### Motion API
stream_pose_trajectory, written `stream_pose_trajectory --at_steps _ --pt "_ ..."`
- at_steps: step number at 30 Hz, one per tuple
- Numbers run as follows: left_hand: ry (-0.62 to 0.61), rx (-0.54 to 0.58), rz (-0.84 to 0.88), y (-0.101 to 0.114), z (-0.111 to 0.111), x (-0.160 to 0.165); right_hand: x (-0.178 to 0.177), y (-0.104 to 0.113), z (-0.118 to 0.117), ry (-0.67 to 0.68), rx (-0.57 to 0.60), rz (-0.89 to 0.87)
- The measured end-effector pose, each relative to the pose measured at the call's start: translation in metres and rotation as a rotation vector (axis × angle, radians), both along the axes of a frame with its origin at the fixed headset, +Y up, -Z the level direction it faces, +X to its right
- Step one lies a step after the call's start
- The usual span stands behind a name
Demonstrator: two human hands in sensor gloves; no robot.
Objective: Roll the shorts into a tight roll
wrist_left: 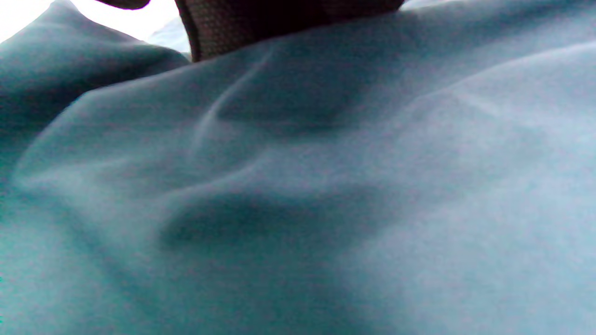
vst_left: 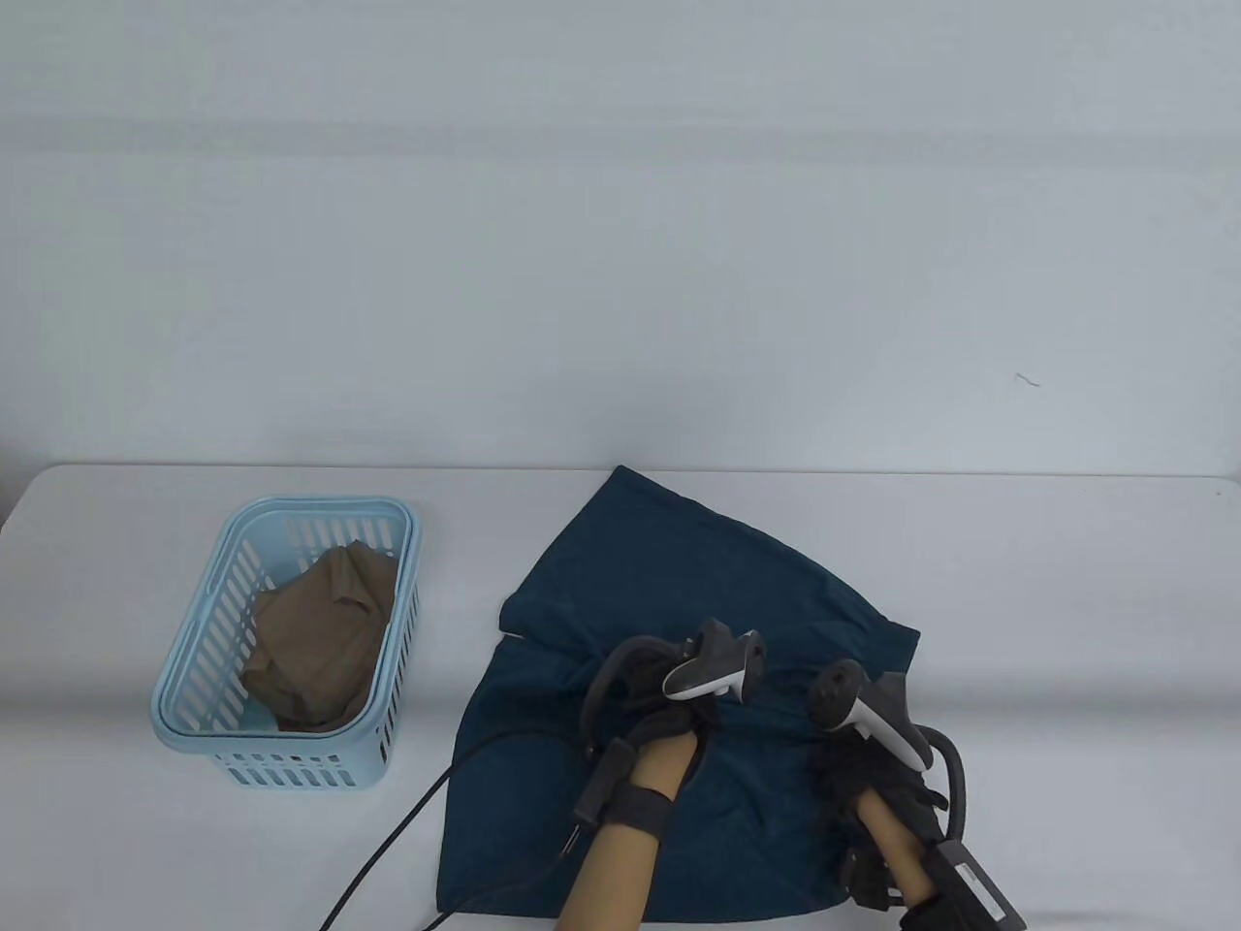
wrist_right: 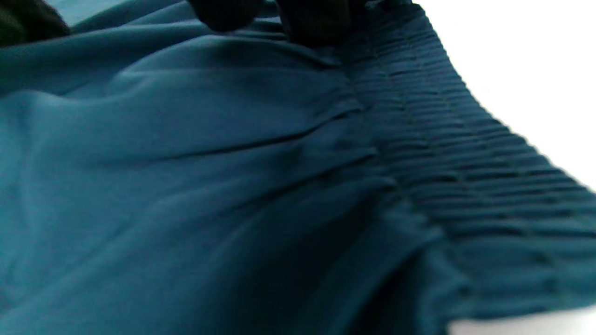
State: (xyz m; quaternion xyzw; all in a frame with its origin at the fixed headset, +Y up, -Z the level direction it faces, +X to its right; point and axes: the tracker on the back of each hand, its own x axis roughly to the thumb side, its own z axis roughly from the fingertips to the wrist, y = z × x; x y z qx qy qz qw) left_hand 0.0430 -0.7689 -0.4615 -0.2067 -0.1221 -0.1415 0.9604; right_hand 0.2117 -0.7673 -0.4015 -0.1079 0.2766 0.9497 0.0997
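Observation:
Dark teal shorts (vst_left: 679,572) lie spread and wrinkled on the white table, near its front edge. My left hand (vst_left: 669,722) rests on the middle of the shorts, and the cloth bunches beside it. The tracker hides its fingers. In the left wrist view the shorts (wrist_left: 298,195) fill the frame, with a bit of glove (wrist_left: 279,23) at the top. My right hand (vst_left: 873,776) lies on the right part of the shorts. In the right wrist view its fingertips (wrist_right: 302,18) touch the cloth beside the ribbed elastic waistband (wrist_right: 465,177). No grip shows for either hand.
A light blue plastic basket (vst_left: 320,504) stands at the left of the table with a brown garment (vst_left: 320,630) inside. A black cable (vst_left: 407,824) trails from my left wrist across the table front. The table's far edge (vst_left: 873,472) runs just behind the shorts.

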Motion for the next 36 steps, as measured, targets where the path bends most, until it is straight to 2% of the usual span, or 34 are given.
stream_pose_trajectory --at_steps 8,25,30,31,34,36 --pt "0.044 -0.028 0.035 0.001 -0.009 -0.002 0.005 -0.002 -0.021 -0.054 -0.011 -0.032" --pt "0.088 -0.041 0.092 -0.005 -0.041 -0.009 0.015 -0.004 -0.059 -0.058 0.031 -0.098" --pt "0.035 -0.147 0.046 -0.005 -0.031 -0.015 0.022 -0.002 -0.055 0.036 0.058 -0.063" --pt "0.032 -0.134 0.074 0.0 -0.027 -0.018 0.025 0.001 -0.054 0.04 0.071 -0.06" --pt "-0.028 0.001 0.204 0.026 -0.007 -0.034 0.045 0.025 -0.041 0.043 0.205 -0.052" --pt "-0.077 0.012 0.231 0.043 0.013 -0.048 0.06 0.039 -0.029 0.071 0.243 -0.047"
